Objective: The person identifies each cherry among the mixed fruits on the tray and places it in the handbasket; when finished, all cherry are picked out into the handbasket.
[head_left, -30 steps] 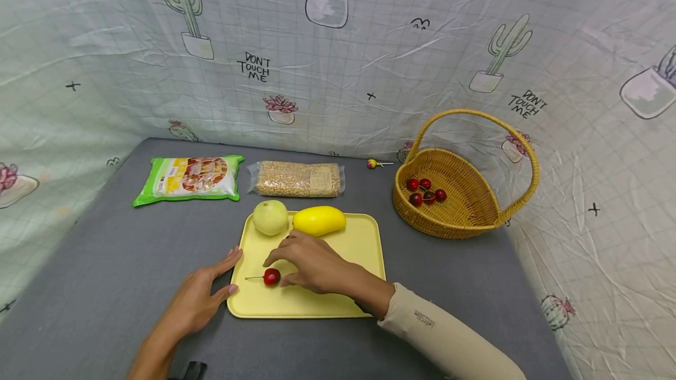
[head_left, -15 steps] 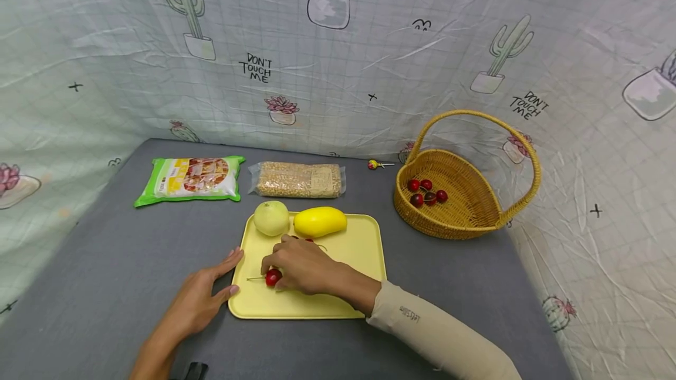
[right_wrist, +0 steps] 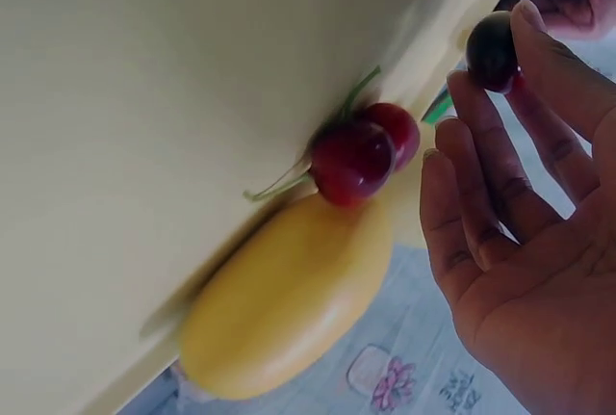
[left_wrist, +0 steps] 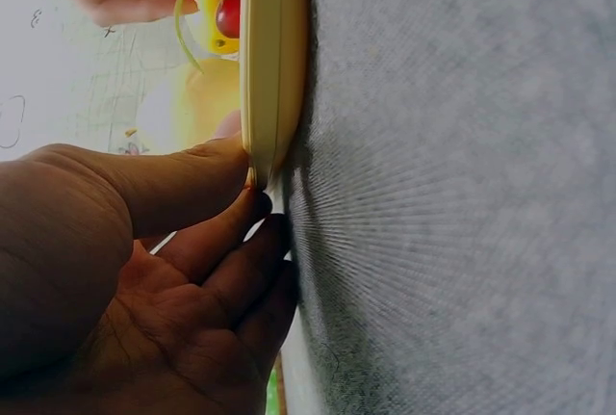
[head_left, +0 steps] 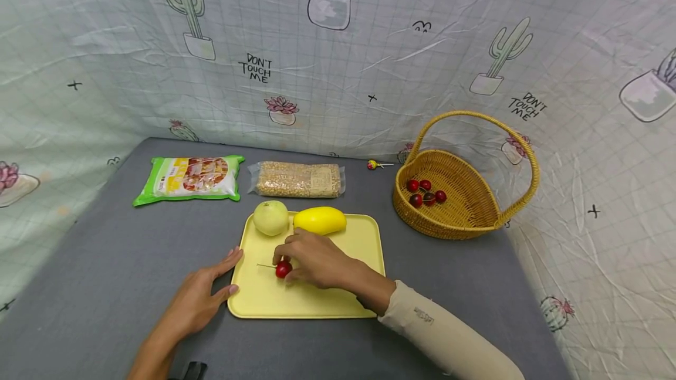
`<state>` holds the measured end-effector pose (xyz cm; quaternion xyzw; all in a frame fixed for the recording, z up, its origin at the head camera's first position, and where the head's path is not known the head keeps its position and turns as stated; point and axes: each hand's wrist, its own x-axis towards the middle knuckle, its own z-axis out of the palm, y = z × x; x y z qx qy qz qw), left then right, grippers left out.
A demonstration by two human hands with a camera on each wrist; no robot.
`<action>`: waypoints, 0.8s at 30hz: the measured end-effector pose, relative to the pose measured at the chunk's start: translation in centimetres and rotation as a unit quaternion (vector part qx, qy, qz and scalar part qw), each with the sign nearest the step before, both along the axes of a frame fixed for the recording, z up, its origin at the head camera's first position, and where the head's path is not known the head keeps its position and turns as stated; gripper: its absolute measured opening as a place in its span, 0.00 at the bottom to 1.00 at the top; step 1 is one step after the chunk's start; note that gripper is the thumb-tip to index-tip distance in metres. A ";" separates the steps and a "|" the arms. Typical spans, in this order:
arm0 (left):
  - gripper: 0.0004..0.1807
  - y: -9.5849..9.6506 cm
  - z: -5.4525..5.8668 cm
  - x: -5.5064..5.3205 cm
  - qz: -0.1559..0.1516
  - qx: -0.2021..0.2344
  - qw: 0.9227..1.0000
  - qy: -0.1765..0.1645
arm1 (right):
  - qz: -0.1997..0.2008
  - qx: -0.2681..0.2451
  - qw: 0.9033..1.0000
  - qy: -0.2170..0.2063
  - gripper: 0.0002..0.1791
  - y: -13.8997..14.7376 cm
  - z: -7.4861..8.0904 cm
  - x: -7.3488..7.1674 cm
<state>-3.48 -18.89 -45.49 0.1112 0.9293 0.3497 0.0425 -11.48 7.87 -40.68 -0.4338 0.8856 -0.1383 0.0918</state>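
In the head view, my right hand [head_left: 319, 258] pinches a red cherry [head_left: 283, 269] between thumb and fingertips, over the pale yellow tray [head_left: 327, 306]. The cherry's stem points left; in the right wrist view it looks clear of the tray surface. Two more cherries [right_wrist: 353, 161] lie on the tray against a yellow mango [head_left: 319, 220], hidden from the head view by my right hand. Beside the mango sits a pale green round fruit [head_left: 271, 218]. My left hand [head_left: 195, 301], thumb and fingers spread, touches the tray's left edge.
A wicker basket [head_left: 449, 227] with a tall handle stands at the right, several cherries [head_left: 429, 198] inside. Behind the tray lie a green-and-white food packet [head_left: 190, 179], a clear bag of grains [head_left: 297, 179] and a lollipop [head_left: 372, 164]. A printed cloth hangs behind the grey table.
My right hand has closed its fingers round the cherry and shifted it slightly right and away from me. My left hand stays at the tray edge.
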 end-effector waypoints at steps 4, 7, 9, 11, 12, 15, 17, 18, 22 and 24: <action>0.40 0.0 0.0 0.0 0.000 0.002 1.000 0.003 | -0.011 -0.027 0.999 -0.012 0.18 0.9 0.5 -0.2; 0.40 0.0 0.0 0.0 0.000 0.002 1.000 0.004 | -0.025 -0.041 0.999 -0.018 0.18 1.7 0.9 -0.3; 0.40 0.0 0.0 0.0 0.000 0.001 1.000 0.004 | -0.039 -0.047 0.998 -0.022 0.18 2.3 1.1 -0.4; 0.40 0.0 0.1 0.0 -0.001 0.001 1.000 0.003 | -0.055 -0.051 0.997 -0.027 0.19 2.8 1.3 -0.5; 0.40 0.0 0.1 0.0 -0.001 0.000 1.000 0.001 | -0.062 -0.052 0.996 -0.028 0.19 3.1 1.4 -0.5; 0.40 0.0 0.1 -0.1 -0.002 0.001 1.000 -0.006 | -0.082 -0.058 0.994 -0.033 0.19 3.9 1.6 -0.7; 0.40 0.0 0.2 -0.1 -0.002 0.002 1.000 -0.010 | -0.092 -0.064 0.993 -0.033 0.18 4.4 1.8 -0.9; 0.41 0.0 0.2 -0.1 -0.002 0.002 1.000 -0.013 | -0.096 -0.068 0.992 -0.033 0.18 4.7 1.8 -1.0; 0.41 0.0 0.2 -0.1 -0.001 0.002 1.000 -0.015 | -0.108 -0.092 0.989 -0.034 0.18 5.8 2.2 -1.6; 0.41 0.0 0.2 -0.1 -0.001 0.002 1.000 -0.015 | -0.115 -0.103 0.988 -0.032 0.18 6.4 2.3 -1.8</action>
